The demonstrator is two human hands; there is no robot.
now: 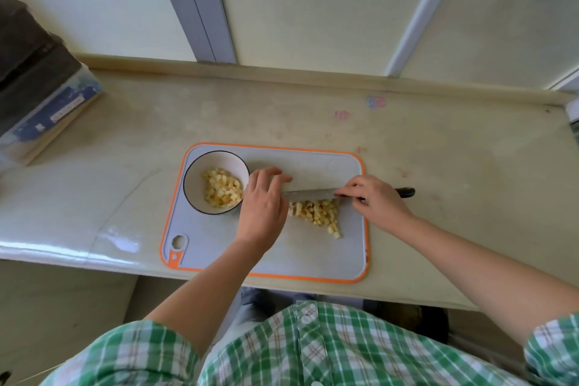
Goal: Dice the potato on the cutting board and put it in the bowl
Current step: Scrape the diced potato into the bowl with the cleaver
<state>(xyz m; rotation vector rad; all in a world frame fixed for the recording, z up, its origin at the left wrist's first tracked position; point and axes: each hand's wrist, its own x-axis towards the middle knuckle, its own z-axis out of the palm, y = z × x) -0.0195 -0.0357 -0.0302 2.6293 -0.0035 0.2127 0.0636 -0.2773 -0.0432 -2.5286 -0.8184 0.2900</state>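
A grey cutting board with an orange rim [313, 257] lies on the counter. A white bowl with a dark rim [200, 172] stands on its left end and holds diced potato [223, 188]. More potato cubes [316, 211] lie in a heap mid-board. A knife [308, 194] lies sideways along the far side of the heap. My right hand [372, 200] grips its black handle, index finger on the blade's spine. My left hand [263, 207] rests between bowl and heap, fingers straight against the blade tip.
The beige counter [282, 116] runs wide, with its front edge just below the board. A stack of dark boxes and a blue-and-white carton [40, 97] sits at the far left. A wall with grey strips rises behind.
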